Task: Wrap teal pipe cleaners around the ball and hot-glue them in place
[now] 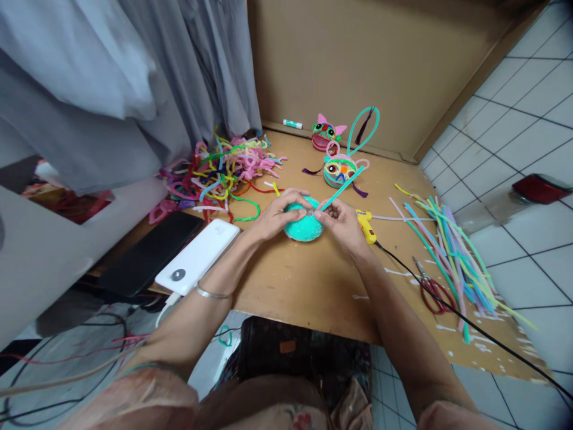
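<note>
A turquoise fuzzy round piece is held above the brown table in front of me. My left hand grips it from the left, with the fingers over its top and the thumb on its face. My right hand pinches a turquoise pipe cleaner at the right edge of the round piece. The pipe cleaner's free end points up and to the right. What lies between the fingertips is too small to make out. Just right of my right hand rests a yellow glue gun.
Two colourful animal-face crafts stand at the back near a glue stick. Tangled pipe cleaners lie at the left, beside a white power bank and a black phone. Straight pipe cleaners and red-handled scissors are at the right.
</note>
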A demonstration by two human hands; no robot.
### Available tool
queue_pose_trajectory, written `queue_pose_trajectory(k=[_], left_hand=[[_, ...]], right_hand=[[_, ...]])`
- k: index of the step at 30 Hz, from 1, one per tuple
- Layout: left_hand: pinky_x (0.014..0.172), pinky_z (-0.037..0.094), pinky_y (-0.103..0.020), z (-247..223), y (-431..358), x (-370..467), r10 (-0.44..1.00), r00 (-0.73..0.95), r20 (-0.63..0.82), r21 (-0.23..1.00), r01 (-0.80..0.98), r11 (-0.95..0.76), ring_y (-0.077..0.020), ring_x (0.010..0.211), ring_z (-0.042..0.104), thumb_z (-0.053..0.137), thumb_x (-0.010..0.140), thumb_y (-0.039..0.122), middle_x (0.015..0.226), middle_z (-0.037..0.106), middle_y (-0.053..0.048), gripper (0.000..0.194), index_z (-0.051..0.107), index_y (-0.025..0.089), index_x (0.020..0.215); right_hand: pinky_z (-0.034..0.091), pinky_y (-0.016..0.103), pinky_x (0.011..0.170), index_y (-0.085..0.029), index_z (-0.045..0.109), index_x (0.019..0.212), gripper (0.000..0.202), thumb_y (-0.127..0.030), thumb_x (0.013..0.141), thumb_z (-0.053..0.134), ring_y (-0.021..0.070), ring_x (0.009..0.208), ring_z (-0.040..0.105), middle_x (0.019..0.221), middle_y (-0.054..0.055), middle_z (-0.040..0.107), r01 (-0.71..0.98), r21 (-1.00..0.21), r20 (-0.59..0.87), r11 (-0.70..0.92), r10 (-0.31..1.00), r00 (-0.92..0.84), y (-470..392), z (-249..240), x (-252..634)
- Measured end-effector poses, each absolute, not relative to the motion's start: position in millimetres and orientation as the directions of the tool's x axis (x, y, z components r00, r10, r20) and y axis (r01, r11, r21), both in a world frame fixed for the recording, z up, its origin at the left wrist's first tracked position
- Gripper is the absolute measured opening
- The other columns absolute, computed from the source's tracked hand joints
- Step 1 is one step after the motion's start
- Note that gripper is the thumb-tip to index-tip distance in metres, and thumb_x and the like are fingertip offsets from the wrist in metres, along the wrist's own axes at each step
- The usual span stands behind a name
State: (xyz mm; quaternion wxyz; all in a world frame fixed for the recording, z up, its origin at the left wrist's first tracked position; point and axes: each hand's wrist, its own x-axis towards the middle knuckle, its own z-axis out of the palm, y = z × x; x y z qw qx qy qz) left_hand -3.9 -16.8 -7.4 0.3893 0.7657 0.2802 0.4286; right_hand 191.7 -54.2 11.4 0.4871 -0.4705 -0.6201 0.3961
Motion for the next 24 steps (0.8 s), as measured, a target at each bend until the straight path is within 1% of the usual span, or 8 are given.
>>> queue_pose_trajectory(k=[7,10,13,15,18,20,24], left_hand=[[0.113,0.039,-0.047,-7.1,-19.1,-2.9,0.753,0.476,0.455,0.824,0.094,-0.558,-0.0291,0.129,0.053,0.062,0.085,0.049,0.133,0.058,-0.012,0.035,0.071,0.018,0.101],[0.113,0.039,-0.047,-5.4,-22.0,-3.5,0.739,0.485,0.467,0.809,0.102,-0.579,-0.0288,0.129,0.053,0.060,0.087,0.053,0.133,0.058,-0.013,0.039,0.070,0.018,0.102],[0.114,0.038,-0.048,-4.1,-24.2,-4.3,0.721,0.507,0.472,0.781,0.138,-0.609,-0.0295,0.131,0.052,0.058,0.088,0.061,0.135,0.056,-0.013,0.048,0.068,0.019,0.107],[0.114,0.039,-0.049,-4.7,-24.2,-4.0,0.705,0.525,0.477,0.757,0.164,-0.633,-0.0310,0.132,0.051,0.062,0.083,0.067,0.137,0.055,-0.014,0.056,0.067,0.019,0.111],[0.114,0.039,-0.052,-7.3,-23.0,-2.3,0.672,0.545,0.501,0.701,0.200,-0.685,-0.0338,0.135,0.050,0.072,0.071,0.072,0.138,0.053,-0.016,0.069,0.065,0.021,0.116],[0.115,0.038,-0.053,-9.0,-22.8,-1.3,0.649,0.557,0.518,0.659,0.223,-0.718,-0.0349,0.137,0.048,0.078,0.065,0.071,0.140,0.052,-0.016,0.076,0.063,0.021,0.120],[0.117,0.036,-0.052,-10.5,-24.0,-1.5,0.640,0.555,0.531,0.598,0.290,-0.748,-0.0357,0.140,0.046,0.082,0.063,0.067,0.148,0.047,-0.018,0.082,0.060,0.022,0.128]], right_hand=[[0.039,0.029,0.062,-0.021,0.060,0.081,0.034,-0.048,0.067,0.076,0.0126,0.063,0.048,0.066,-0.003,0.056,0.199,-0.948,0.236,0.248,0.968,-0.084,-52.8,8.9,192.9],[0.040,0.028,0.060,-0.021,0.061,0.081,0.035,-0.048,0.065,0.078,0.0117,0.061,0.047,0.065,-0.004,0.057,0.182,-0.951,0.240,0.249,0.968,-0.068,-52.3,8.6,193.2],[0.041,0.027,0.059,-0.021,0.061,0.080,0.037,-0.049,0.063,0.080,0.0114,0.060,0.049,0.064,-0.005,0.057,0.164,-0.956,0.237,0.242,0.970,-0.048,-51.9,8.5,193.2],[0.041,0.027,0.059,-0.021,0.062,0.079,0.037,-0.049,0.062,0.080,0.0116,0.061,0.049,0.064,-0.005,0.058,0.151,-0.961,0.229,0.232,0.973,-0.037,-51.4,8.3,193.1],[0.042,0.027,0.060,-0.021,0.062,0.078,0.037,-0.049,0.062,0.079,0.0120,0.062,0.051,0.065,-0.004,0.060,0.134,-0.967,0.216,0.217,0.976,-0.023,-50.6,7.7,193.3],[0.043,0.027,0.060,-0.021,0.062,0.078,0.038,-0.051,0.062,0.079,0.0124,0.062,0.052,0.067,-0.003,0.061,0.125,-0.970,0.210,0.209,0.978,-0.005,-50.0,7.2,193.6],[0.044,0.027,0.060,-0.021,0.062,0.078,0.041,-0.053,0.061,0.081,0.0123,0.063,0.054,0.068,-0.003,0.063,0.099,-0.976,0.201,0.196,0.978,0.049,-49.6,7.5,194.4]])
